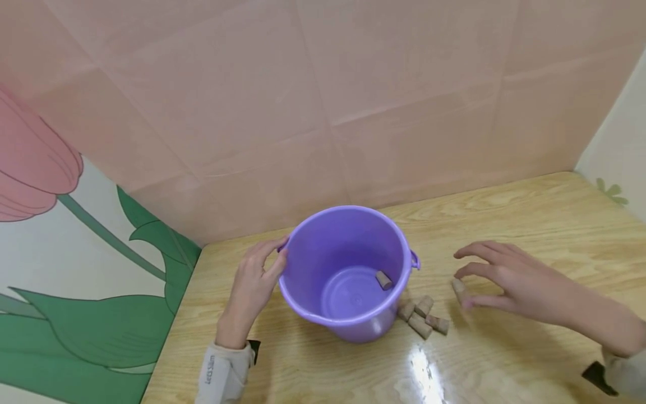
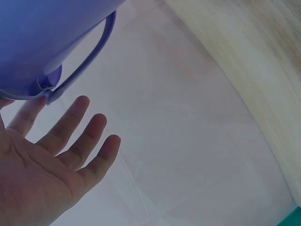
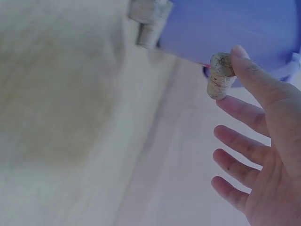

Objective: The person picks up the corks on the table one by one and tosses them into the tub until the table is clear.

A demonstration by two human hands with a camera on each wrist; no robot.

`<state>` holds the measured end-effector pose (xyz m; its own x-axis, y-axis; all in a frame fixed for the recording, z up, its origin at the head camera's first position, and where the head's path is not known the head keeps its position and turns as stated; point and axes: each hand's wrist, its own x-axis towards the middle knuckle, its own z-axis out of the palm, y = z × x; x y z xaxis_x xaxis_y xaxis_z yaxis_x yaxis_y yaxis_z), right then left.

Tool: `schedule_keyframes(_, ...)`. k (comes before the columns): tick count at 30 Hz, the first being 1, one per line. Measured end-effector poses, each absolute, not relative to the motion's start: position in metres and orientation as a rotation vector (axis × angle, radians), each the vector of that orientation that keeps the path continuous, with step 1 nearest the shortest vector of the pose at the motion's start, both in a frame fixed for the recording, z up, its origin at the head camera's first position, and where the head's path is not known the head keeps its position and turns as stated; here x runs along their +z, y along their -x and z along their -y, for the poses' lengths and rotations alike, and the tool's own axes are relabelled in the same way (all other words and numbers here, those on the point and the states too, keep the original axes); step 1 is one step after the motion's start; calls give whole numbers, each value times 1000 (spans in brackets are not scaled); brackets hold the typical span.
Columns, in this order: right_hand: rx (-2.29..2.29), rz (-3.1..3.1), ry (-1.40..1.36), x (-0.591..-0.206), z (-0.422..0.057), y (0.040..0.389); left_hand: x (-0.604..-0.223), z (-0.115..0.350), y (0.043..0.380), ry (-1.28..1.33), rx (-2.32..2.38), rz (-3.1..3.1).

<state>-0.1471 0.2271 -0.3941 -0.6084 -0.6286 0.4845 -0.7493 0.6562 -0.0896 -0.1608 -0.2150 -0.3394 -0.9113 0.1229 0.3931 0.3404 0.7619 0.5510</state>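
Right grip [image 1: 517,284] pinching cork [image 3: 219,77], tan, mottled, stubby, slightly tapered

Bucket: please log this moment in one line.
left hand: holds bucket; right hand: pinches cork; in bucket: another cork; beside bucket: four corks

The bucket [image 1: 348,241] is made of smooth plastic, and a soft sheen is carried by its wall. Its handle [image 2: 91,59] is formed in similar smooth plastic. The pinched cork [image 3: 219,80] is marked by a rough, pitted, matt surface, and a similar dry, grainy finish is shown by the loose corks [image 1: 420,325]. The tabletop [image 1: 504,224] is patterned with wood grain, and bright glare is thrown back by its glossy face. The backdrop [image 1: 404,112] is matt and creased by folds.
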Motion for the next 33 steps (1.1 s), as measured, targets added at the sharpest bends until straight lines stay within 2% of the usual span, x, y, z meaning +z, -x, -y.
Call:
schedule_keyframes(15,459,2238,-1127,-347,-214,165,-340,216,161,365,-900,2606)
schedule_keyframes(33,540,2113,-1018,-315,-170,153,-340,215,161,359,-895,2611)
